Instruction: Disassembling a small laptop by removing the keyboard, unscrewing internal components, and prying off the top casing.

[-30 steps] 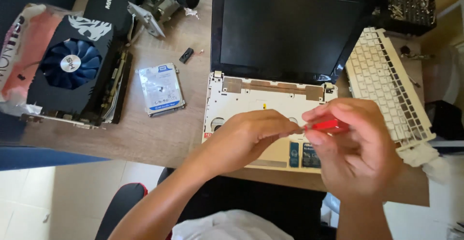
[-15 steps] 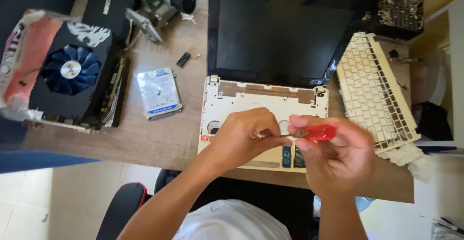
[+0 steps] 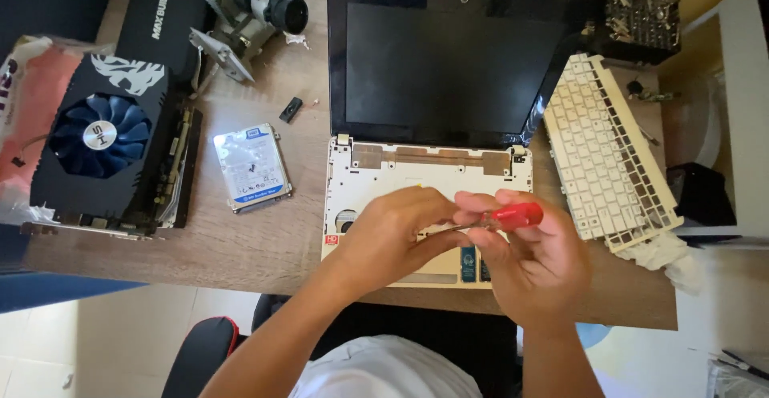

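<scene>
A small white laptop (image 3: 376, 175) lies open on the wooden desk (image 3: 256, 246), its keyboard removed and its dark screen (image 3: 436, 70) tilted back. My right hand (image 3: 533, 258) grips a red-handled screwdriver (image 3: 513, 217) over the bare deck. My left hand (image 3: 392, 234) rests on the deck beside it, fingers curled around the screwdriver's shaft near the tip. The tip itself is hidden under my left fingers.
The detached white keyboard (image 3: 613, 166) lies to the right of the laptop. A hard drive (image 3: 251, 166) sits to the left, then a graphics card with a blue fan (image 3: 100, 138). A camera-like device (image 3: 256, 6) and a small black part (image 3: 290, 110) lie behind.
The view has shifted slightly; both hands have moved a little left and lower over the laptop deck, still together on the screwdriver.
</scene>
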